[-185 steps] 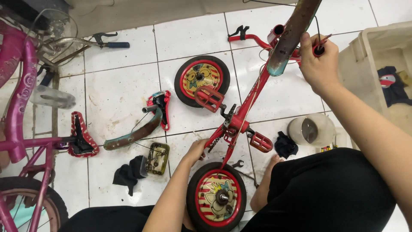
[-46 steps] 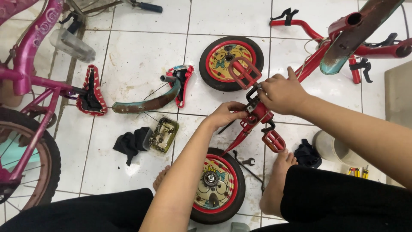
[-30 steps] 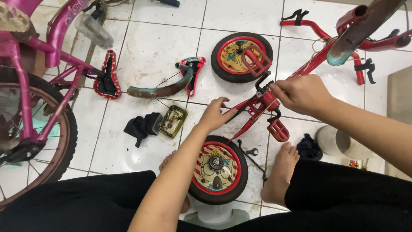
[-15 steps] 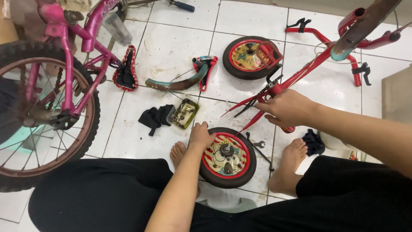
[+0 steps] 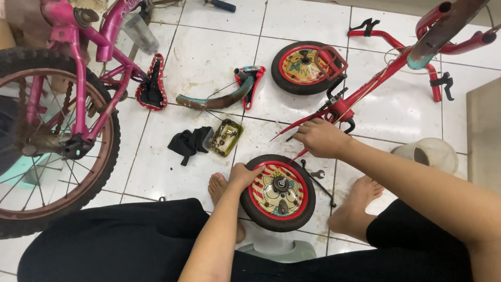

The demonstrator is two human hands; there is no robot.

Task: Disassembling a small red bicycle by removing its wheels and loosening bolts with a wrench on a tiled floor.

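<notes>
- The left hand [image 5: 244,174] grips the upper left edge of the near wheel [image 5: 278,191], fingers curled over its black tyre.
- The right hand [image 5: 319,138] is closed on the thin rear stays of the red frame [image 5: 365,91], just above that wheel.
- The near wheel lies almost flat on the floor [image 5: 209,57] between the person's two bare feet, its red disc with a cartoon print facing up and the hub in the middle.
- A small spanner [image 5: 317,174] lies on the tile just right of the wheel, beside a thin dark rod.
- The red frame runs up and to the right from the right hand; its crank sits near the far wheel [image 5: 302,67], which lies flat with a red pedal [image 5: 330,56] over it.
- Red handlebars [image 5: 417,57] with black brake levers rest on the floor at the top right, partly behind a rusty teal-tipped tube [image 5: 443,26].
- A pale plastic pot [image 5: 425,154] stands to the right of the forearm.
- Left of the near wheel a small clear tray of parts [image 5: 225,137] sits touching a black cloth [image 5: 187,143].
- Beyond them lies a curved teal mudguard [image 5: 219,99] with a red-edged piece at its end.
- A pink bike [image 5: 68,104] stands at the left, its big spoked wheel nearest and a red-trimmed saddle [image 5: 151,86] hanging low by the frame.
</notes>
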